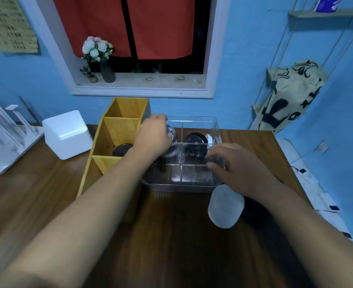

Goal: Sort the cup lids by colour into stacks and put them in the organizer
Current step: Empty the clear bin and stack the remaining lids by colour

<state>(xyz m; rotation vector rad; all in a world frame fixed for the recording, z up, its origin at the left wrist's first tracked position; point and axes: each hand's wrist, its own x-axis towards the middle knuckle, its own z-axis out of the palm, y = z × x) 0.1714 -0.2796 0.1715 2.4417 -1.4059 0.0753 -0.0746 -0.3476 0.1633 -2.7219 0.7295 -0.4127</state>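
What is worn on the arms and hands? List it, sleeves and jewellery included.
The left arm and right arm are bare to the frame's edge: no sleeves. The left hand and right hand show no gloves, watch or rings, though blur could hide small items.

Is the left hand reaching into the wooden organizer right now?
No, the left hand is over the clear organizer's back-left compartment, at a black lid.
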